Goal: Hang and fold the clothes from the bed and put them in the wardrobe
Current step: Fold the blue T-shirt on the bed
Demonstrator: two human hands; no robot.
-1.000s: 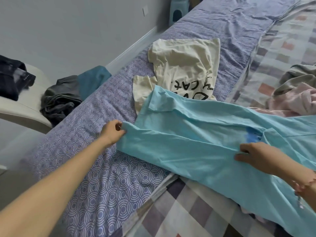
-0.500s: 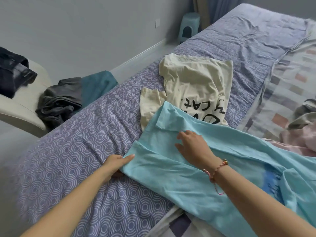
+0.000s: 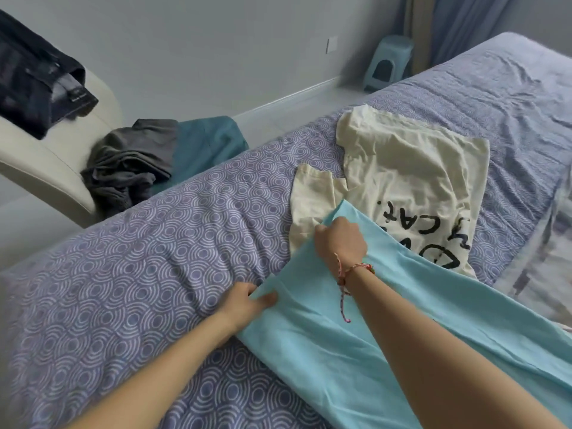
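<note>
A light blue T-shirt (image 3: pixel 356 360) lies stretched across the bed (image 3: pixel 139 258), its far end over a cream T-shirt (image 3: pixel 411 178) with black lettering. My left hand (image 3: pixel 247 305) pinches the near corner of the blue shirt's end. My right hand (image 3: pixel 340 241), with a beaded bracelet at the wrist, grips the far corner of the same edge, on top of the cream shirt.
A cream chair (image 3: pixel 46 162) at the left holds dark clothing (image 3: pixel 34 78), grey clothes (image 3: pixel 130 162) and a teal garment (image 3: pixel 204 144). A pale blue stool (image 3: pixel 388 61) stands by the wall. A checked blanket (image 3: pixel 544 267) lies on the bed's right side.
My right hand moved from the middle of the blue shirt up to its far corner and closed on it. My left hand kept hold of the near corner. The camera view shifted.
</note>
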